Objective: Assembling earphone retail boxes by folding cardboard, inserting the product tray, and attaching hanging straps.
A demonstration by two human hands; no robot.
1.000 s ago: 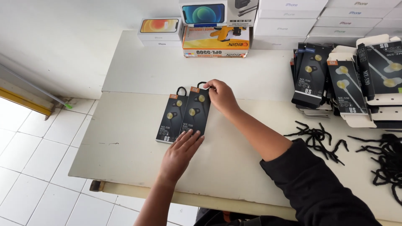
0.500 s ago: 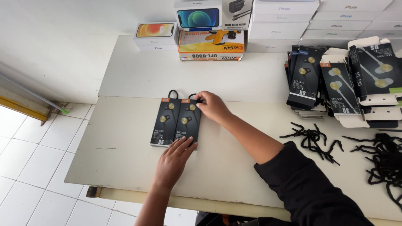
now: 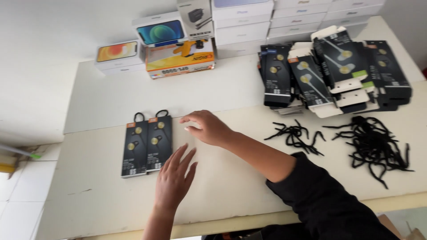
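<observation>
Two slim black earphone boxes (image 3: pixel 147 143) with black hanging loops lie side by side on the white table (image 3: pixel 106 98). My left hand (image 3: pixel 174 179) hovers flat just right of their lower corner, fingers spread, holding nothing. My right hand (image 3: pixel 207 127) rests palm down to the right of the boxes' top, fingers loosely curled and empty, a black sleeve (image 3: pixel 320 195) behind it.
A heap of similar black earphone boxes (image 3: pixel 329 73) lies at the right rear. Loose black cord loops (image 3: pixel 296 135) and a bigger tangle (image 3: pixel 373 144) sit on the right. Stacked white phone boxes (image 3: pixel 242 20) and an orange box (image 3: pixel 180 58) line the back. Tiled floor lies left.
My right hand has let go of the right box's loop and pulled away to the right. My left hand has slid off the boxes toward me.
</observation>
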